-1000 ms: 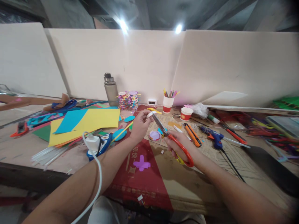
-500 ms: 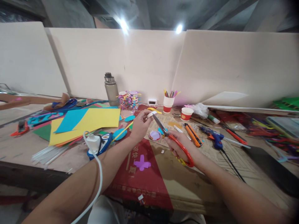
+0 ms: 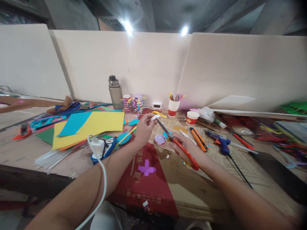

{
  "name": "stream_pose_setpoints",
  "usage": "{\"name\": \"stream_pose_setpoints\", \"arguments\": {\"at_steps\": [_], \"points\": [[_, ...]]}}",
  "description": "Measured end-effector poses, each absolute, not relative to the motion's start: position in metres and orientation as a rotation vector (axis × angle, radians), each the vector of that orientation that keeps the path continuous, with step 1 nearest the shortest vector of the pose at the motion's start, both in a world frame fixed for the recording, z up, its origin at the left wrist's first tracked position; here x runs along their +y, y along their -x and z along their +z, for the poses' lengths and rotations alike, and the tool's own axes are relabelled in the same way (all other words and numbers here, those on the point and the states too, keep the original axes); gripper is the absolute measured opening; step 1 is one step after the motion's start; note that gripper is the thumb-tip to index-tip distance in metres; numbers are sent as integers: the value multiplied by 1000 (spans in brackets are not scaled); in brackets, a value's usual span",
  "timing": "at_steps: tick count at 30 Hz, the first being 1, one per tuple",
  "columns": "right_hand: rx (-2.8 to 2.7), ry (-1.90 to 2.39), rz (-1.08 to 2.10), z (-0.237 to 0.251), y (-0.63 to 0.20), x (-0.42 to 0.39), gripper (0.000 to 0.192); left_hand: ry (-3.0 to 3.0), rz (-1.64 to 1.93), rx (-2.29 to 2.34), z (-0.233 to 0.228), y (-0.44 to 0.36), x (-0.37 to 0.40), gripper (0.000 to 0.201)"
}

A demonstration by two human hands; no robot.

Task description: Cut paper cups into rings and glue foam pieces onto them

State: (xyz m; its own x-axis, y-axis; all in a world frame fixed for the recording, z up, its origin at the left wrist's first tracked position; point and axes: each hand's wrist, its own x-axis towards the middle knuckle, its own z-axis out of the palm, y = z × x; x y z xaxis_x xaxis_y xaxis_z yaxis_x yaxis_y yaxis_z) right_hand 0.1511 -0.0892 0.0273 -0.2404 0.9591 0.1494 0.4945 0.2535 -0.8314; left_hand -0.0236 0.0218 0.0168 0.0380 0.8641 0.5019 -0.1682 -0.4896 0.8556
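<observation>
My left hand (image 3: 145, 128) pinches a small curved white strip (image 3: 155, 117), which looks like paper. Red-handled scissors (image 3: 184, 149) are in my right hand (image 3: 185, 147), its fingers wrapped round the handles. Their blades point up and left, with the tips at the white strip; whether they cut into it is too small to tell. Below the blades lies a shallow round piece with a lilac inside (image 3: 160, 139), beside a blue paper disc (image 3: 168, 134). A purple paper cross (image 3: 146, 167) rests on the red part of the cardboard nearer me.
Coloured paper sheets (image 3: 105, 123) and a power strip (image 3: 109, 147) with a white cable lie left. Behind stand a bottle (image 3: 115, 95), decorated cups (image 3: 137, 103) and a cup of pencils (image 3: 173, 107). Rightward are a paper cup (image 3: 192, 118), orange cutters (image 3: 199, 140) and a glue gun (image 3: 223, 145).
The scissor handles have drawn closer together and the blades look narrower. My left hand still holds the strip in nearly the same place. The whole view has shifted slightly.
</observation>
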Motion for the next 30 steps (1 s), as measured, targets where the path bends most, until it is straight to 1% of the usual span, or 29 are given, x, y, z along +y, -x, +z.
{"name": "stream_pose_setpoints", "arguments": {"at_steps": [6,18,24,30], "points": [[-1720,1423,1051,47,-145,-99,24,-1375,1569,745,23,26,20,28],[-1644,1430,1143,47,-145,-98,29,-1467,1519,722,18,27,22,27],[-1654,1413,1130,48,-146,-98,26,-1518,1514,725,17,27,22,26],[-1656,1406,1136,45,-147,-97,28,-1540,1501,713,17,26,22,25]]}}
